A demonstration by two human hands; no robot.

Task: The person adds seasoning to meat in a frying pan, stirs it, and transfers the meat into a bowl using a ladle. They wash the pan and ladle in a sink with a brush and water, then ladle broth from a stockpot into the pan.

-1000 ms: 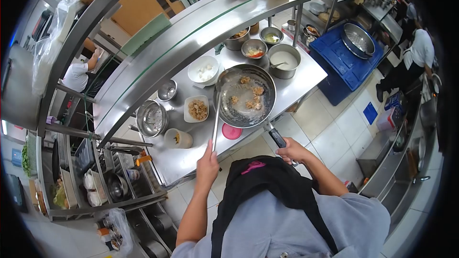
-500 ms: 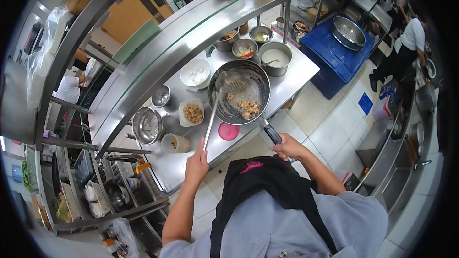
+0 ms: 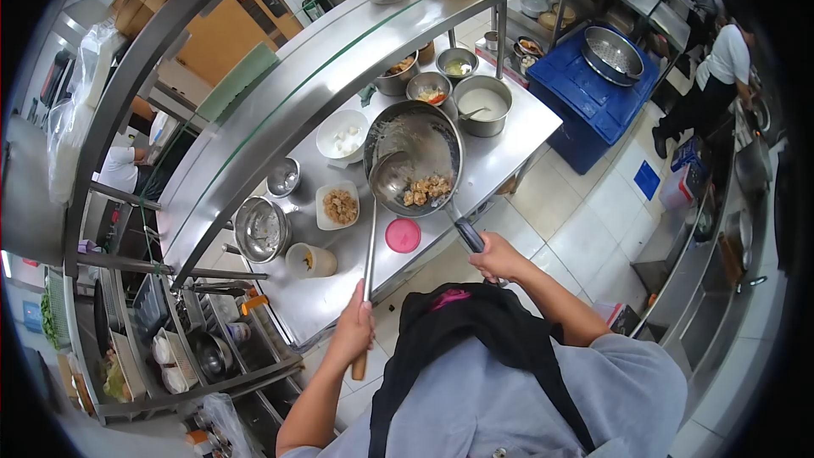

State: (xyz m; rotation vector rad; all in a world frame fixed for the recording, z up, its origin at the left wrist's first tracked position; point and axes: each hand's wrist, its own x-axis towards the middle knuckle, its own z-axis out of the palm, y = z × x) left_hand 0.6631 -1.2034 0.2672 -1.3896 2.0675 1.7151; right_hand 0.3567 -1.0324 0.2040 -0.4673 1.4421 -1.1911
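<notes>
My left hand [image 3: 354, 331] is closed around the shaft of a long metal ladle [image 3: 370, 250], whose wooden end sticks out below the fist. The ladle's bowl rests inside a dark frying pan [image 3: 428, 134], at its left side. My right hand [image 3: 498, 259] grips the pan's black handle [image 3: 468, 235]. Browned, chunky food [image 3: 428, 189] lies gathered in the near part of the pan. Oily residue smears the pan's inner wall. The pan is tilted toward me over the counter's near edge.
Around the pan on the steel counter [image 3: 326, 242] stand a white bowl of white pieces [image 3: 343, 136], a tub of brown crumbly food [image 3: 339, 206], a pink lid [image 3: 403, 236] and a pot of white liquid [image 3: 483, 106]. A shelf [image 3: 297, 59] overhangs the counter. A person [image 3: 721, 68] stands at right.
My left hand has drawn the ladle down toward me, and its bowl is lower in the pan. The pan has shifted slightly left and tilts more. The food has bunched together.
</notes>
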